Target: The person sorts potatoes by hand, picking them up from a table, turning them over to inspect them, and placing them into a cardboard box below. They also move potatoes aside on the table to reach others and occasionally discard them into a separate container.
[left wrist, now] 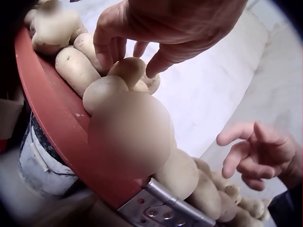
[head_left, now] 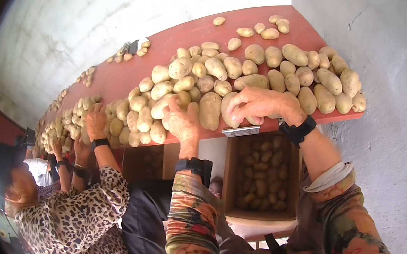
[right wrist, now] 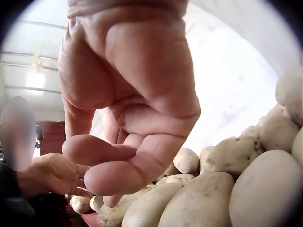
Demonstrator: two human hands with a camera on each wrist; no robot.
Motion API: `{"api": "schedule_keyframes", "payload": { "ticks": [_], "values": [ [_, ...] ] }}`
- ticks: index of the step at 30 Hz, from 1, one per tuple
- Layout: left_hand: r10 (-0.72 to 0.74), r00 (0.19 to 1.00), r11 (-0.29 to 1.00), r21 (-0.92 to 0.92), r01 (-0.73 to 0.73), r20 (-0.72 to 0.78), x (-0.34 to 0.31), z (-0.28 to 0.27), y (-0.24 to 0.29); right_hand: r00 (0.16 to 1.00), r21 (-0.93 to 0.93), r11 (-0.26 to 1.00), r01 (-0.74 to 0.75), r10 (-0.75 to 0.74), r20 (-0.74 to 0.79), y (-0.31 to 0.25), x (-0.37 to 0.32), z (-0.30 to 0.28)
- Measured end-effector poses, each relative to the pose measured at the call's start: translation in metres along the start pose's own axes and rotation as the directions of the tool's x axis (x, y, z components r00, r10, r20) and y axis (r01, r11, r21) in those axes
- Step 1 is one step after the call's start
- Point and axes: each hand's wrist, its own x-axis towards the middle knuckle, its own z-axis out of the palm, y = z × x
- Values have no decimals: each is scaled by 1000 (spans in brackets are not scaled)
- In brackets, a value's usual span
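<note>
Pale brown potatoes [head_left: 210,111] lie heaped along a red table [head_left: 169,34]. At the heap's near edge, my left hand [head_left: 182,122] reaches in among them. The left wrist view has that hand's thumb and fingers [left wrist: 106,56] bent around a small potato [left wrist: 129,71], gripping it from above. My right hand [head_left: 261,103] hovers over the near edge to the right, close to the potatoes. Its fingers [right wrist: 113,177] are loosely bent with nothing between them in the right wrist view. Larger potatoes [right wrist: 199,201] lie beside and below it.
Below the table edge, a crate [head_left: 228,188] holds many potatoes. A metal hinge [head_left: 241,131] sits on the edge. To the left, another person in a leopard-print top [head_left: 71,223] reaches into the heap. A white bucket [left wrist: 45,165] stands beneath the table, and walls [head_left: 385,49] border it.
</note>
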Motion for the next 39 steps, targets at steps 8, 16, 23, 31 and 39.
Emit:
{"api": "schedule_keyframes", "payload": {
  "ticks": [8,16,23,31,39],
  "values": [
    [241,970,947,225,-230,-25,4,10,-9,999,-161,986,-41,37,-25,-3,-5,6],
    [-77,997,762,-643,77,29,19,-4,-10,949,-39,992,116,-122,-290,25,10,10],
    [224,833,448,-812,374,507,-29,-16,24,902,80,960,270,-223,-369,7,16,22],
    [-58,813,305,-765,567,580,-31,-9,17,973,118,987,-106,128,-194,0,-5,37],
    [-391,785,-79,-867,492,481,-25,-18,2,999,-502,864,41,-38,15,17,-25,65]
  ]
}}
